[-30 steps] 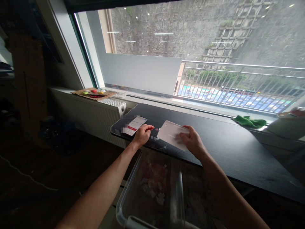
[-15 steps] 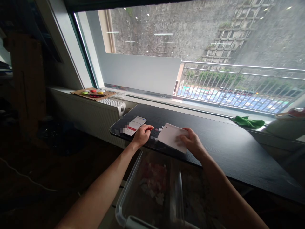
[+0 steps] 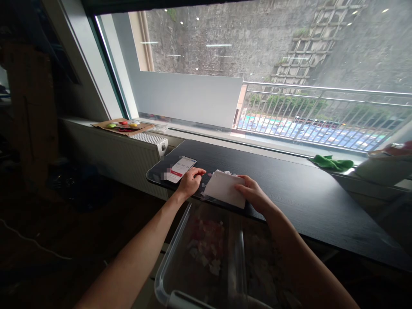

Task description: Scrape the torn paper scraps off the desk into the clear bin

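My right hand (image 3: pixel 252 193) grips the right edge of a stiff white card (image 3: pixel 223 189), thumb on top, tilted over the front edge of the black table (image 3: pixel 289 189). The card has a tiny dark hole near one corner. Small pale paper scraps (image 3: pixel 203 185) lie to its left, and more show along its far edge. Between the phone and the card is my left hand (image 3: pixel 190 183), index finger stretched out, the other fingers loosely curled, nothing visible in it. Just beyond this hand a phone (image 3: pixel 182 168) lies face up, showing a timer-like screen.
Below the table edge stands a clear plastic bin (image 3: pixel 169 257) with pinkish and white scraps (image 3: pixel 207 244) inside. A green cloth (image 3: pixel 331 163) lies on the sill at right. A radiator (image 3: pixel 128 150) stands at left, with cardboard (image 3: pixel 106 127) and colourful items above it.
My right hand has drawn the white card left and slightly toward me, uncovering scraps along its far edge. My left hand keeps nearly the same place by the phone.
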`<action>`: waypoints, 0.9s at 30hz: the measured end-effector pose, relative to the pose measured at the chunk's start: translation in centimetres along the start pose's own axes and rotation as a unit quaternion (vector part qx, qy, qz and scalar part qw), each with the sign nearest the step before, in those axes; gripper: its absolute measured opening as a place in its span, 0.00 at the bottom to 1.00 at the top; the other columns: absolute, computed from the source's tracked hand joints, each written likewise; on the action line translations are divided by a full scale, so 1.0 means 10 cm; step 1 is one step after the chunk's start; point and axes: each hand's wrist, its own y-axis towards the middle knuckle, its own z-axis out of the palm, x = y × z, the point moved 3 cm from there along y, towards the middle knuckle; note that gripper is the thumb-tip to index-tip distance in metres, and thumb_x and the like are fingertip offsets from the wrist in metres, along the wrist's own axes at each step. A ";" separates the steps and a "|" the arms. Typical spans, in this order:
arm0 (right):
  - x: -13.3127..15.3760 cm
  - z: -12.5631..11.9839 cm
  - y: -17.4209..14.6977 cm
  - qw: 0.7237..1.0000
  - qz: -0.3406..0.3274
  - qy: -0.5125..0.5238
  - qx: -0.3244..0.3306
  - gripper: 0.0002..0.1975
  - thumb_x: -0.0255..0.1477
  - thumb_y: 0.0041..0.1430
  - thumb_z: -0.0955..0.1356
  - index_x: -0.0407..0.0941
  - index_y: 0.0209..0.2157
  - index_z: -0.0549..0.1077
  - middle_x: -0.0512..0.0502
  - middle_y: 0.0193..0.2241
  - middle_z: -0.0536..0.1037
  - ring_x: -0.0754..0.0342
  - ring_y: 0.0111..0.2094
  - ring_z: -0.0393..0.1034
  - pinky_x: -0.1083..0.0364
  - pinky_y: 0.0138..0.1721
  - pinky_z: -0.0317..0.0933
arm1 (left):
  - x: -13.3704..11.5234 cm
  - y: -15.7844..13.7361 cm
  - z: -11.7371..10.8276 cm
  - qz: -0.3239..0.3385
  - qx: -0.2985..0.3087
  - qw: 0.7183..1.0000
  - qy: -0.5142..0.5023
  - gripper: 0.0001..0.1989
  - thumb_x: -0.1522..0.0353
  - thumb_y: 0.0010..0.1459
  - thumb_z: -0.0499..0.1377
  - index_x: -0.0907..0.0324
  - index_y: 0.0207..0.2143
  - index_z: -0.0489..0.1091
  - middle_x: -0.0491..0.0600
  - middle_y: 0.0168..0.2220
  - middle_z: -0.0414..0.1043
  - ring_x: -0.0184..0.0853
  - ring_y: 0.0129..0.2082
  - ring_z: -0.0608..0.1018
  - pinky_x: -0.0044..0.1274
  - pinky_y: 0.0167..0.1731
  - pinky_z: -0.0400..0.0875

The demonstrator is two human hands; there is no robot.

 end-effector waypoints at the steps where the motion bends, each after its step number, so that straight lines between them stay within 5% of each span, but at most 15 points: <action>1: 0.00 0.00 -0.01 1.000 0.001 0.003 0.008 0.19 0.30 0.42 0.70 0.44 0.40 0.71 0.51 0.29 0.76 0.54 0.29 0.70 0.57 0.27 0.64 | 0.00 0.00 0.00 -0.001 0.000 1.000 0.000 0.14 0.76 0.50 0.52 0.59 0.33 0.76 0.49 0.38 0.77 0.35 0.41 0.77 0.30 0.50 0.72; 10: 0.03 -0.07 -0.10 0.998 -0.010 0.010 0.057 0.20 0.30 0.44 0.71 0.44 0.42 0.71 0.51 0.28 0.77 0.54 0.28 0.72 0.57 0.27 0.66 | -0.01 0.00 0.01 -0.005 -0.001 1.000 -0.006 0.14 0.76 0.50 0.52 0.59 0.33 0.76 0.49 0.38 0.77 0.35 0.40 0.77 0.30 0.50 0.72; 19: 0.06 -0.09 0.04 0.993 -0.060 -0.031 -0.095 0.19 0.30 0.48 0.68 0.46 0.44 0.66 0.49 0.31 0.74 0.53 0.26 0.74 0.54 0.25 0.71 | -0.01 0.00 -0.01 -0.006 -0.002 1.000 -0.013 0.14 0.76 0.49 0.52 0.59 0.33 0.76 0.49 0.38 0.78 0.35 0.39 0.78 0.29 0.48 0.73; 27: 0.02 0.04 0.11 0.998 -0.041 -0.006 -0.045 0.18 0.27 0.49 0.68 0.46 0.44 0.65 0.49 0.30 0.76 0.54 0.25 0.74 0.55 0.23 0.71 | -0.05 -0.01 -0.02 -0.021 -0.005 0.999 -0.031 0.13 0.71 0.55 0.51 0.59 0.34 0.76 0.49 0.37 0.78 0.35 0.40 0.78 0.28 0.48 0.72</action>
